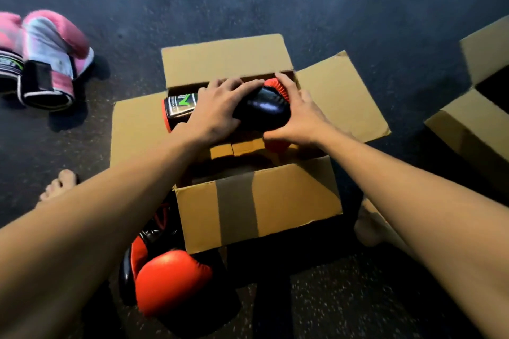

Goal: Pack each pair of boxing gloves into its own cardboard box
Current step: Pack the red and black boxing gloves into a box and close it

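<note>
An open cardboard box stands on the dark floor in the middle of the head view, all flaps folded outward. A black and orange boxing glove lies across the box's opening, its cuff pointing left. My left hand presses on the glove's wrist part. My right hand grips its padded end. The matching black and orange glove lies on the floor by the box's near left corner. A pair of pink and white gloves rests on the floor at the far left.
A second open cardboard box stands at the right edge. My bare feet rest on the floor on either side of the middle box. Dark speckled floor stretches behind the boxes.
</note>
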